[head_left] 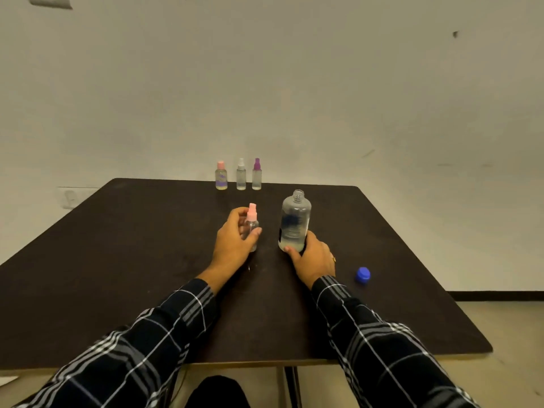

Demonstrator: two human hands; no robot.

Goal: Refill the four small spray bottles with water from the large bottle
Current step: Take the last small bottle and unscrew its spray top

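My left hand point(234, 241) grips a small clear spray bottle with a light pink top point(252, 222), upright on the dark table point(147, 260). My right hand point(313, 259) holds the base of the large clear bottle point(295, 220), which stands uncapped with a little water at the bottom. Its blue cap point(363, 274) lies on the table to the right. At the far edge stand three small bottles in a row: one with a pink cap point(221, 175), one with a white sprayer point(241, 174), one with a purple sprayer point(256, 174).
A pale wall rises right behind the far table edge. The table's right edge drops to a light floor. My plaid sleeves cross the near part of the table.
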